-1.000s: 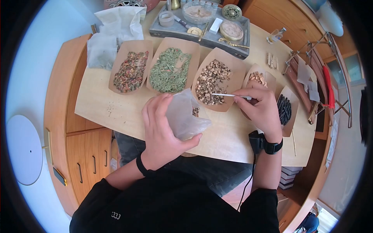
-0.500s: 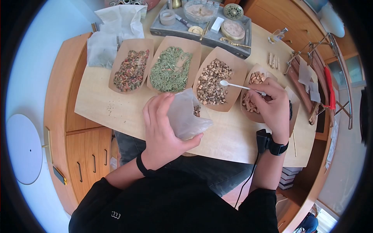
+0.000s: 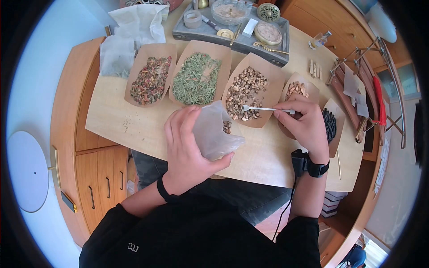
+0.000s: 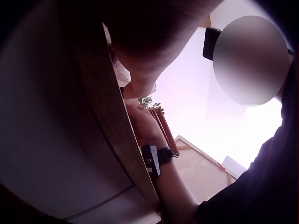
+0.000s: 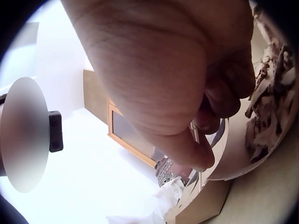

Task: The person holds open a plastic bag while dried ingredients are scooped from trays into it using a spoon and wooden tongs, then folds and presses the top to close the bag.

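Observation:
In the head view my left hand (image 3: 190, 143) holds a translucent bag (image 3: 210, 131) upright near the table's front edge, thumb on the near side and fingers around the far side. Brown bits (image 3: 227, 127) show at the bag's opening. My right hand (image 3: 306, 129) pinches the handle of a small white spoon (image 3: 263, 109) between thumb and forefinger. The spoon's bowl is down at the chopped brown dried pieces (image 3: 250, 80) in a brown paper tray (image 3: 270, 91). The right wrist view shows the pinching fingers (image 5: 203, 156) close up; the left wrist view hides the bag.
Paper trays of reddish dried herbs (image 3: 149, 82), green herbs (image 3: 194, 85), pale chips (image 3: 297, 89) and black sticks (image 3: 329, 125) flank the brown pieces. Behind stands a grey tray (image 3: 201, 37) of dishes. Translucent bags (image 3: 117, 58) lie back left; a rack (image 3: 357, 96) stands right.
My right hand first lifts the spoon up and right off the brown pieces, then brings it back down onto them. The left hand and the bag stay nearly still.

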